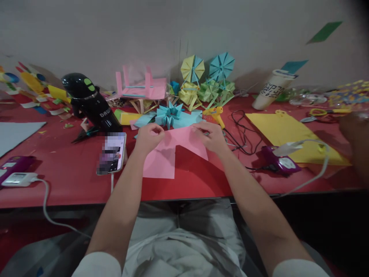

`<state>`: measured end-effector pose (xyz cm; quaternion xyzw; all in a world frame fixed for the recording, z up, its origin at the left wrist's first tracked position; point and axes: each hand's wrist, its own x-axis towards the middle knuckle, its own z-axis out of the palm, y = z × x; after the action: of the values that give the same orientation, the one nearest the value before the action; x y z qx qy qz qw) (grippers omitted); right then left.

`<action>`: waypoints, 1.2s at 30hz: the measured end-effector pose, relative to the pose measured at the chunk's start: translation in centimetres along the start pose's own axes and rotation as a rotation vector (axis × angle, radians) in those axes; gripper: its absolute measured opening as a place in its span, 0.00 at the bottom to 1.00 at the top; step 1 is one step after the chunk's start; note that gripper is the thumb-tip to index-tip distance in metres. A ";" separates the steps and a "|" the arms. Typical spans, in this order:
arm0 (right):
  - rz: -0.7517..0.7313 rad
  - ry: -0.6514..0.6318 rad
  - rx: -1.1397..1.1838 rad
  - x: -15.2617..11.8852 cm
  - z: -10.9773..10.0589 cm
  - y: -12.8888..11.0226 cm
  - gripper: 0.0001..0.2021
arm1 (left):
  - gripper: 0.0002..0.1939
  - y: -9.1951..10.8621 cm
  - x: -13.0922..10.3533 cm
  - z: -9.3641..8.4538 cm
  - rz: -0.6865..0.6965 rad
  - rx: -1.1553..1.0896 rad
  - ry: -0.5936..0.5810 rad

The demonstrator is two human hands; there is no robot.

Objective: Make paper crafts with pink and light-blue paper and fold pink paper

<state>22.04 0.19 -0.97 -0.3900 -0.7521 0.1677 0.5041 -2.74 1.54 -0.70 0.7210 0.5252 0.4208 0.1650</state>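
Pink paper (161,163) lies between my two hands, just above or on the red table. My left hand (149,139) pinches its upper left edge with the fingers closed. At the upper right edge, my right hand (211,136) grips the paper between thumb and fingers. The left part of the paper spreads down toward me, while the right part slants off under my right hand. Whether it is one folded sheet or two pieces, I cannot tell. Right behind the paper sits a blue folded-paper star (170,114).
A phone (112,154) stands by my left forearm, with a black bottle (96,105) behind it. A yellow glue gun (216,114) and its black cord lie right of centre. Yellow sheets (276,130), a purple power adapter (281,159) and scissors (317,113) are rightward, near another person's hand (356,134).
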 end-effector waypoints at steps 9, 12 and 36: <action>0.208 0.194 0.169 0.4 -1.2 1.0 0.13 | 0.04 -0.1 0.2 0.5 -0.200 -0.327 0.004; 0.335 0.122 0.324 0.3 -0.2 1.4 0.14 | 0.14 1.4 -0.1 1.1 -0.396 -0.728 -0.137; 0.348 -0.549 0.245 -0.3 0.6 0.1 0.13 | 0.08 1.1 -1.6 3.1 -0.003 -0.357 -0.319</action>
<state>21.63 0.14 -1.47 -0.3894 -0.7561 0.4389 0.2899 0.22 0.35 -2.52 0.7369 0.4110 0.3873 0.3715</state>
